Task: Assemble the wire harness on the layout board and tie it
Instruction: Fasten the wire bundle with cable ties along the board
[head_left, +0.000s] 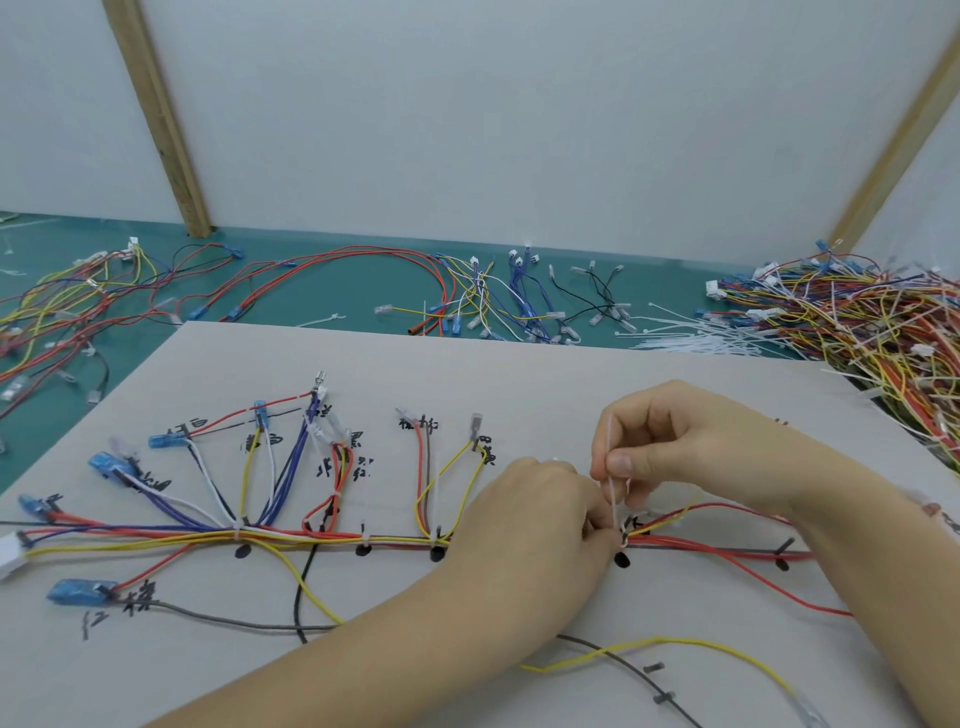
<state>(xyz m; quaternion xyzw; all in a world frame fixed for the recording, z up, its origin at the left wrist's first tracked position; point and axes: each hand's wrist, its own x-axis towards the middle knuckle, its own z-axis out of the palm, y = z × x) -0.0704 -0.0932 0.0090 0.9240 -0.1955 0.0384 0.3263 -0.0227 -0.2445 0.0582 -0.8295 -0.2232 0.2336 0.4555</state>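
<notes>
White cable tie (613, 499) pinched by right hand (670, 447); left hand (540, 514) seemingly grips bundled wire harness (291, 535).

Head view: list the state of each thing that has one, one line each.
Right hand: pinches the cable tie's tail, pulling up.
Left hand: grips the bundle at the tie.
Cable tie: looped round the bundle, tail untrimmed.
Bundle: laid along the board, tied at three marks to the left.
Spare ties: loose heap on the green mat.
</notes>
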